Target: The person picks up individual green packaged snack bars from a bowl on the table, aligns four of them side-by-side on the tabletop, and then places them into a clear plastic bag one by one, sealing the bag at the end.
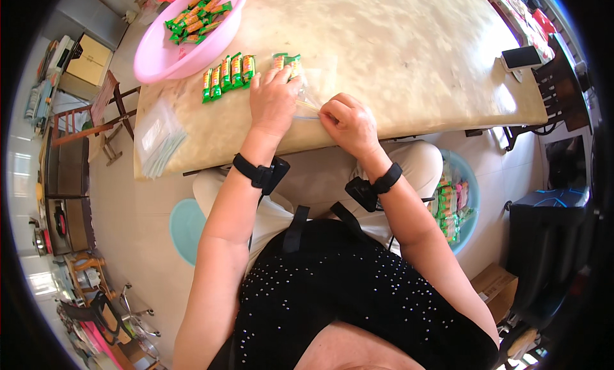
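Note:
My left hand (274, 100) lies over the near end of a clear plastic zip bag, its fingers slightly spread and touching green-and-orange snack packets (286, 60) that show beyond the fingertips. My right hand (350, 119) is closed in a pinch at the right end of the bag's mouth. The zip bag (308, 105) lies near the table's front edge, its strip stretched between both hands. Left of my left hand, several wrapped snack packets (225, 72) stand in a neat row. What lies under my left palm is hidden.
A pink basin (148, 62) holding loose packets stands at the table's (409, 56) far left. Flat clear bags (160, 140) are stacked at the left front corner. Below the table are a blue basin (474, 204) with filled bags and a light-blue round object (183, 232). A phone-like device (521, 58) sits far right.

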{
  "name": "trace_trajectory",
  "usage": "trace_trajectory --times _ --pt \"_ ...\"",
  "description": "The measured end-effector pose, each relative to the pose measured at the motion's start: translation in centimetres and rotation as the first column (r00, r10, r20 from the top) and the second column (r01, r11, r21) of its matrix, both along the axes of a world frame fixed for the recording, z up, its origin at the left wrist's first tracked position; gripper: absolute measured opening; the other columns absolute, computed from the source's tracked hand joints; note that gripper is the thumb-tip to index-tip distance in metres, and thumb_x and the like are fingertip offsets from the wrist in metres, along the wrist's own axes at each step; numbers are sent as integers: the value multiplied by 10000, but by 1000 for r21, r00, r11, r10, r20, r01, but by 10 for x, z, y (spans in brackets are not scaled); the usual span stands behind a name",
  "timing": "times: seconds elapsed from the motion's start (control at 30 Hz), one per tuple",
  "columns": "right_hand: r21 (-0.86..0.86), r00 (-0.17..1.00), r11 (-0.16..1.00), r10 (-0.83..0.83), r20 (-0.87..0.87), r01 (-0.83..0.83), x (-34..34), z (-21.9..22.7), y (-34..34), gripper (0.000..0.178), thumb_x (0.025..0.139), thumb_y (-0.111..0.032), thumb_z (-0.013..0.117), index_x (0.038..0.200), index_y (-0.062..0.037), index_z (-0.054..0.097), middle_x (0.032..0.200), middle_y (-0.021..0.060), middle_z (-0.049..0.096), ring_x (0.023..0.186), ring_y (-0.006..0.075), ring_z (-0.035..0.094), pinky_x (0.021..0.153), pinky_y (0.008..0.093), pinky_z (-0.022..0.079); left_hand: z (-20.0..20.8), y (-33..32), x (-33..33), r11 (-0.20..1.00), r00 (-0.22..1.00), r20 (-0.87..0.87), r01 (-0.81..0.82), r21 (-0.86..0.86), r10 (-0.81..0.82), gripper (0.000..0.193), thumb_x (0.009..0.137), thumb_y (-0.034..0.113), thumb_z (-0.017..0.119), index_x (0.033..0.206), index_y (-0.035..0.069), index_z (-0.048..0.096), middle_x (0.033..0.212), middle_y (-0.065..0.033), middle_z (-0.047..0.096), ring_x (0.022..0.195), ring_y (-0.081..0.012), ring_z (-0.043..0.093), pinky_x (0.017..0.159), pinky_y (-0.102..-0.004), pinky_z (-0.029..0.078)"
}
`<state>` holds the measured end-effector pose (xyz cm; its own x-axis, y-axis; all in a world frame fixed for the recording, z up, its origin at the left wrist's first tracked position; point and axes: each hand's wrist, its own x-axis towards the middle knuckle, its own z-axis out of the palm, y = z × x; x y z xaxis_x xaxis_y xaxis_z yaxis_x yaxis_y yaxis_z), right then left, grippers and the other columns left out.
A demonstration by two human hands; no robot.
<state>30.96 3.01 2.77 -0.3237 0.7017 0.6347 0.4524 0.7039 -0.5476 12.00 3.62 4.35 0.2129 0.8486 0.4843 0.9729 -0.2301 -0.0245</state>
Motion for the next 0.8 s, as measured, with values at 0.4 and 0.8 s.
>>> trace_trajectory --times 0.4,0.8 --pt "-24 999 999 -36 26 37 1 2 -2 85 740 -60 713 755 -91 635 767 65 608 704 285 614 612 386 505 12 -32 -105 997 959 279 -67 30 56 499 819 225 689 1291 100 587 1369 -246 516 1195 -410 546 989 -475 463" --pt "30 999 999 -35 -24 36 3 -4 0 99 759 -60 737 783 -83 644 784 65 622 693 261 622 606 361 506 4 -91 -162 970 925 296 -212 -117 238 202 840 -24 629 1006 72 694 1006 -141 643 917 -328 623 808 -408 500"
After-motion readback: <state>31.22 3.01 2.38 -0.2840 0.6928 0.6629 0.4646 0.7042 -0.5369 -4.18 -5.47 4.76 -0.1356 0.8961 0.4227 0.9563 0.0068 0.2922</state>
